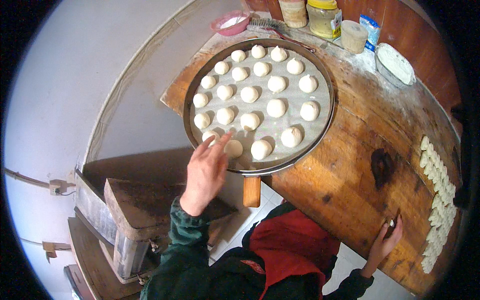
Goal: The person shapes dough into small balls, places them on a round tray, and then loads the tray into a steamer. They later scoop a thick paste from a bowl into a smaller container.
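Observation:
A round metal pan point(330, 112) with a mesh liner holds several white dough balls. My left hand point(207, 167) is over the pan's near left rim, its fingers spread beside a dough ball point(233, 149) and partly over another point(210, 138). Whether the fingertips touch either ball cannot be told. Above the wooden work table point(348, 157), near its front edge, my right hand point(388, 238) is curled, with a small white bit point(392, 222) between thumb and fingers. A long row of scalloped dough pieces point(438, 202) lies to its right.
A wooden handle point(251, 191) juts from the pan over the table edge. Behind stand a pink bowl of white powder point(230, 23), a brush point(268, 24), a yellow-lidded jar point(324, 18), a tub point(353, 36), a blue packet point(370, 32) and a flour container point(394, 65).

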A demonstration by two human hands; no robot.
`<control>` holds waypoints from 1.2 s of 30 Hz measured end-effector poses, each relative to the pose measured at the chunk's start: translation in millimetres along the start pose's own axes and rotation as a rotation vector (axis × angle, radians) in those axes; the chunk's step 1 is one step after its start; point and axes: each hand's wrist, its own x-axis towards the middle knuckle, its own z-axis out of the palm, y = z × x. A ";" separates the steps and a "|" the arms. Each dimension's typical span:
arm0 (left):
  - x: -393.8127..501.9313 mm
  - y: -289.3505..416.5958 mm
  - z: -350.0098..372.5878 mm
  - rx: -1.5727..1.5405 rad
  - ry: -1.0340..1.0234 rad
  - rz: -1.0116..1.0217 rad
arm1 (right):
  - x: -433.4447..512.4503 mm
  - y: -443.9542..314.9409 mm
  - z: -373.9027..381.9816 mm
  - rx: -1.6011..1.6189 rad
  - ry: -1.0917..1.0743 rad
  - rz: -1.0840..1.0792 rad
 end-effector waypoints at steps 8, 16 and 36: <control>10.0 29.8 7.2 0.009 0.016 0.053 | 1.9 10.4 3.7 -0.008 -0.017 -0.005; 20.0 59.2 19.6 0.051 -0.129 0.120 | 0.5 -0.4 0.6 0.017 -0.033 0.075; 59.1 34.2 50.0 0.114 0.049 0.067 | -0.9 -1.9 -0.6 0.025 -0.054 0.041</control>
